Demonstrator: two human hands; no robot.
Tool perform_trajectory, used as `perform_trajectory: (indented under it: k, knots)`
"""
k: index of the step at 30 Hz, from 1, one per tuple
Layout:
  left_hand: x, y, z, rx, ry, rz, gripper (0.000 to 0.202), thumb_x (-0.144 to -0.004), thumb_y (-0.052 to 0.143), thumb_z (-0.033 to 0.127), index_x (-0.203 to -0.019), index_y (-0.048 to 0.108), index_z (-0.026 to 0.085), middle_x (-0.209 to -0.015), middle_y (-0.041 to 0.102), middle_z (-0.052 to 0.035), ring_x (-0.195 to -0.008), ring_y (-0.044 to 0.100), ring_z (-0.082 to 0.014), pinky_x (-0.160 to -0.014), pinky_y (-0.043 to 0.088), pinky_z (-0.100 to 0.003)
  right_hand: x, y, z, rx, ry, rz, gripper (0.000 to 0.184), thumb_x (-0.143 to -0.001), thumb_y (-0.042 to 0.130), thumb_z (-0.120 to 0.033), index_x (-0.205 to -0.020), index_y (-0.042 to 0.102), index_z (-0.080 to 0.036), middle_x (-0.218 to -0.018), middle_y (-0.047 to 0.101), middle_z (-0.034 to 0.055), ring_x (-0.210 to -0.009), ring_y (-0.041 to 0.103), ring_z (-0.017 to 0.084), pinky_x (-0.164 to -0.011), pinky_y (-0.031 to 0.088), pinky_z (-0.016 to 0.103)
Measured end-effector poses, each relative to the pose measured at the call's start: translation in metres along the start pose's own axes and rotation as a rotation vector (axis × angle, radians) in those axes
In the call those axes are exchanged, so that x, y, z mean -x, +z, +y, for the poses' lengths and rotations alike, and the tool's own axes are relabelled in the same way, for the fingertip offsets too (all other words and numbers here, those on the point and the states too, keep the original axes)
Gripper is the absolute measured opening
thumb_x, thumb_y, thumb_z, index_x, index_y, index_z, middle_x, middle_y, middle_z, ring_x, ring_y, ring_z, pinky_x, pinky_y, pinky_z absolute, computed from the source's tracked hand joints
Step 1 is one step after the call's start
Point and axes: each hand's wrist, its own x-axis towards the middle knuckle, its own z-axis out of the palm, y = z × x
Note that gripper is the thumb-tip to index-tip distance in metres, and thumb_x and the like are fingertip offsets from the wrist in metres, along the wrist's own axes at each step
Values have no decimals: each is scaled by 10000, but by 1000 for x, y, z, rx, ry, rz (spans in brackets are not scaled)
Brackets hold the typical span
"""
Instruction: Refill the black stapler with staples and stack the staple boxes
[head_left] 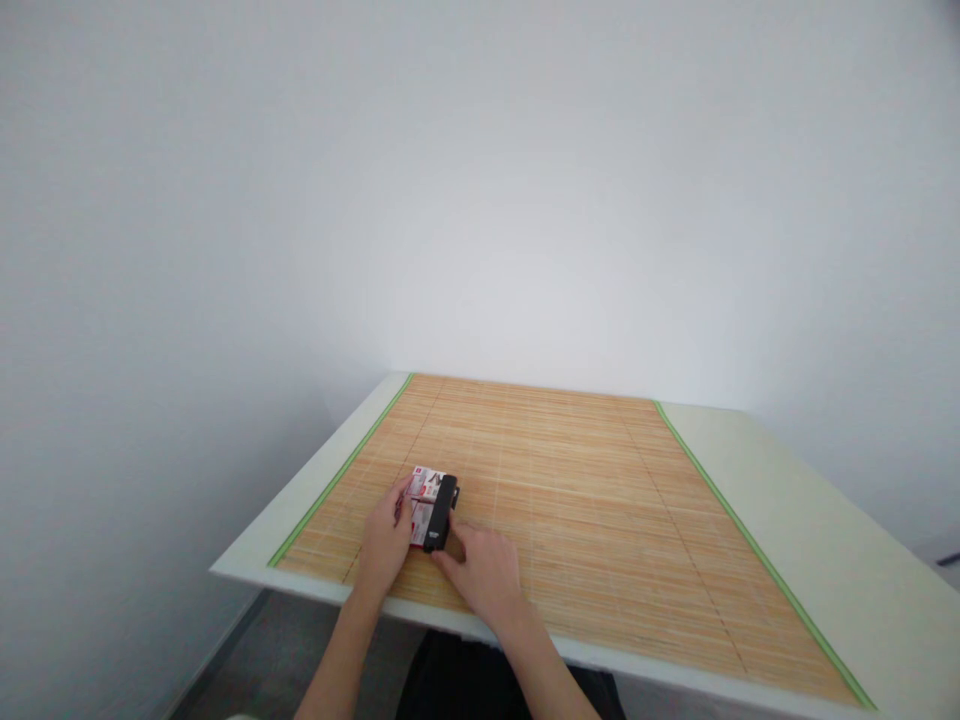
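Observation:
A small red-and-white printed box (424,497) lies on the bamboo mat (585,500) near its front left part. Beside the box's right edge sits a black oblong object (442,513). My left hand (386,545) rests against the box's left side, fingers curled round its edge. My right hand (486,572) comes in from the right, fingers touching the near end of the black object. Both hands are at the pair of things, which sit on the mat.
The mat has green edging and covers a pale table (862,540). A plain white wall stands behind and to the left. The table's front edge (600,655) runs just before my arms; grey floor shows at lower left.

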Motion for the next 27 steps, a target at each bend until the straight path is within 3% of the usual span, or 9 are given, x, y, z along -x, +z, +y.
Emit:
perform_trajectory:
  k: [15, 18, 21, 23, 25, 27]
  knots:
    - [1, 3, -4, 24, 4, -4, 421, -1030, 424, 367, -1380, 591, 202, -1417, 615, -88, -1308, 574, -249, -1163, 416, -480, 2, -3, -4, -30, 12, 19, 593, -906, 665, -536, -1457, 548, -348, -1151, 767, 40, -1031, 711, 286, -826, 475, 337]
    - [1, -5, 3, 24, 16, 42, 407, -1036, 415, 358, -1363, 596, 198, -1391, 624, -93, -1287, 579, -250, -1150, 425, -477, 2, -4, 4, -109, 14, 2, 703, -865, 712, -517, -1505, 500, -319, -1017, 779, 31, -910, 714, 254, -768, 472, 311]
    - [10, -14, 30, -40, 56, 210, 366, -1031, 432, 342, -1315, 615, 203, -1337, 634, -100, -1270, 566, -271, -1140, 416, -492, 0, -9, 29, -251, 20, 31, 643, -919, 644, -458, -1519, 487, -291, -830, 748, -8, -747, 678, 196, -688, 455, 274]
    - [29, -12, 64, -82, 99, 283, 293, -1017, 471, 327, -1223, 643, 209, -1208, 663, -103, -1172, 593, -285, -1070, 453, -491, -4, -15, 55, -299, 81, 142, 485, -979, 534, -413, -1442, 577, -277, -781, 722, -11, -704, 656, 177, -667, 444, 265]
    - [59, 1, 108, -16, 210, 175, 205, -1002, 493, 276, -1127, 642, 211, -1076, 672, -89, -1021, 626, -255, -946, 508, -424, -8, -23, 83, -274, 179, 280, 423, -989, 492, -400, -1350, 654, -254, -749, 706, -2, -694, 647, 181, -657, 434, 269]
    - [95, 26, 153, 71, 332, -113, 158, -974, 504, 207, -1074, 625, 224, -1015, 665, -69, -968, 633, -223, -878, 522, -365, -10, -33, 108, -239, 257, 381, 417, -986, 477, -407, -1300, 684, -228, -766, 715, 18, -725, 658, 193, -663, 425, 277]
